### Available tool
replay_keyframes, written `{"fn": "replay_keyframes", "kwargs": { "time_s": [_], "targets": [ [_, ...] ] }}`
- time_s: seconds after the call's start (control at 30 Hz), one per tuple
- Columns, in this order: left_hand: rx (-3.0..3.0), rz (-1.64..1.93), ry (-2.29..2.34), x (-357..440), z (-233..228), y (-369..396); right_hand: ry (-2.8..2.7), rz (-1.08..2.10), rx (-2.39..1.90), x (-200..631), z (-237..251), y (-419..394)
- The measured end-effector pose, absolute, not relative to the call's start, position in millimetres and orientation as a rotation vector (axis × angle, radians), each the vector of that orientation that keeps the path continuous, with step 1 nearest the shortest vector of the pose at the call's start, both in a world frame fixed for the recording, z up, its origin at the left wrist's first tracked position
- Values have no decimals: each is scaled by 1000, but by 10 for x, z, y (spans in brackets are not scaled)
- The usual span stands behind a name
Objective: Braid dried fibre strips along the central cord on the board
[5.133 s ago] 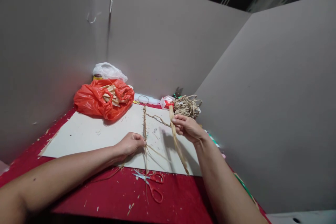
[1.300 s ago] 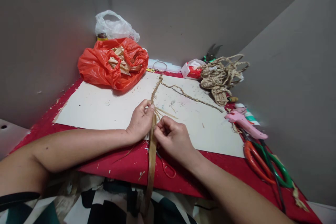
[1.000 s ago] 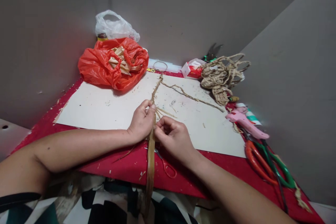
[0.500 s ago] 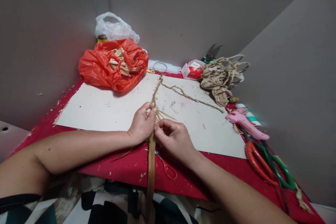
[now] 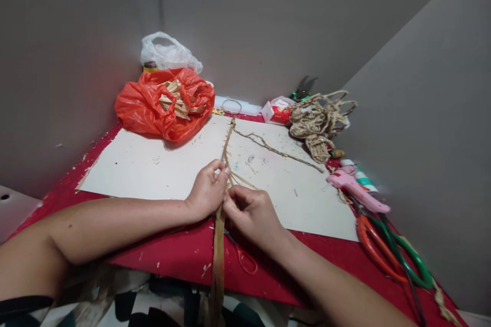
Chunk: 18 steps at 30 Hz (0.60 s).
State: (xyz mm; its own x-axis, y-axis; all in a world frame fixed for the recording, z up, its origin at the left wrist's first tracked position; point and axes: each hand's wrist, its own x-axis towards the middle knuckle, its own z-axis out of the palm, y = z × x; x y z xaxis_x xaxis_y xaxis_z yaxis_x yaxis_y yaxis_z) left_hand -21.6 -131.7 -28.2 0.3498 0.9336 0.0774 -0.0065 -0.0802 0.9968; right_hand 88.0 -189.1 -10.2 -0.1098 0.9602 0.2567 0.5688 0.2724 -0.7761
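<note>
My left hand (image 5: 208, 191) rests on the near edge of the white board (image 5: 146, 166), fingers curled in and thumb pressed to fingertips, pinching the braided fibre cord (image 5: 227, 139) at the spot where the braid ends and the loose strands begin. My right hand (image 5: 253, 213) sits just beside it, touching it, with its fingers bent tight around the same spot; thumb and forefinger are closed on the strands, though I cannot tell exactly how many they hold.

From that pinch a wide dried leaf strip (image 5: 219, 260) hangs straight toward me, over the red table (image 5: 180, 258) edge and down past my lap. The finished cord runs away from me across the board toward the back wall, and a thinner twisted branch (image 5: 276, 152) splits off it to the right.

Under my right wrist lie small red-handled scissors (image 5: 245, 260), partly hidden. At the back left sits an orange plastic bag (image 5: 153, 107) stuffed with pale leaf strips, with a white plastic bag (image 5: 169, 53) behind it. At the back right is a bundle of woven fibre cord (image 5: 316, 120), next to a red and white packet (image 5: 274, 111) and green-handled pliers (image 5: 301, 89). Along the right side lie a pink glue gun (image 5: 355, 186) and, nearer to me, big shears with orange and green handles (image 5: 391, 253). A thin ring (image 5: 229, 106) lies by the back wall.
</note>
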Motion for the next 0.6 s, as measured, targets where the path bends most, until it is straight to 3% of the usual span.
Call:
{"fn": "replay_keyframes", "kwargs": {
  "time_s": [0.6],
  "targets": [
    [1343,986,942,-227,-281,-1282,-1603,639,-1486,1038,-70,-1838]
  ]
}}
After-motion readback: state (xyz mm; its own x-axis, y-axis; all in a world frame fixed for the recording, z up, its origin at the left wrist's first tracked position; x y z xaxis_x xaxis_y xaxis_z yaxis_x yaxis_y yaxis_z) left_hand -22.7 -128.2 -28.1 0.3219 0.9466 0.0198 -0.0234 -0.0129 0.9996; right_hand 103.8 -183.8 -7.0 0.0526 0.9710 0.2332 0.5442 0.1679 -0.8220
